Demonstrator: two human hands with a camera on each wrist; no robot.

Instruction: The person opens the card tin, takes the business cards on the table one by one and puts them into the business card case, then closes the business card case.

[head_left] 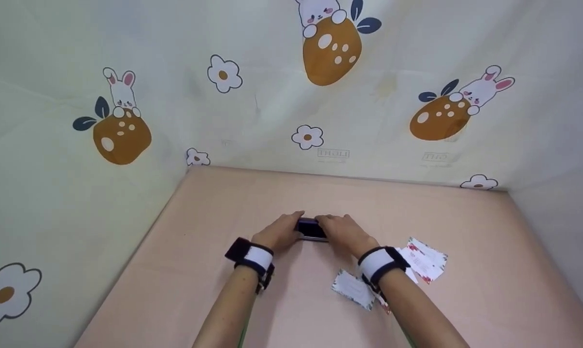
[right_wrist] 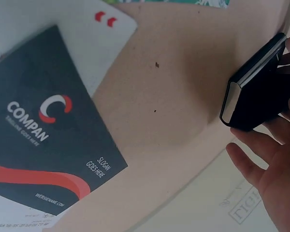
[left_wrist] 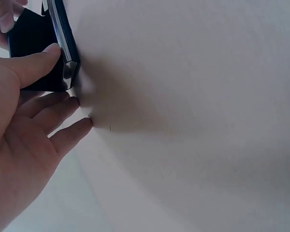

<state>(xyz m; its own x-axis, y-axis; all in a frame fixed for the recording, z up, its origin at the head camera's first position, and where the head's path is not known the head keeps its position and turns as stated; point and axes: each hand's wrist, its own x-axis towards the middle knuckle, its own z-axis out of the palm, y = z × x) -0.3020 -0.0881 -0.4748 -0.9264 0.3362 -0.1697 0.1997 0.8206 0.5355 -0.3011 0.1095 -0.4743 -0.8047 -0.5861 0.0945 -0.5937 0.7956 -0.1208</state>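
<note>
A small black card case (head_left: 312,229) with a silver metal edge stands between both hands near the middle of the table. My left hand (head_left: 281,233) grips its left end; in the left wrist view the thumb (left_wrist: 36,65) lies across the dark face and the other fingers are behind and below it. At the opposite end my right hand (head_left: 345,233) holds the case, fingers around its side in the right wrist view. The case (right_wrist: 261,92) is tilted there, its pale narrow end showing. Its contents are hidden.
Right of the hands lie a floral-edged card (head_left: 354,288) and a small group of overlapping cards (head_left: 424,258), partly behind the right wrist strap. A dark card with a red stripe (right_wrist: 53,140) lies close to the right wrist camera. Patterned cloth walls (head_left: 252,106) border the table.
</note>
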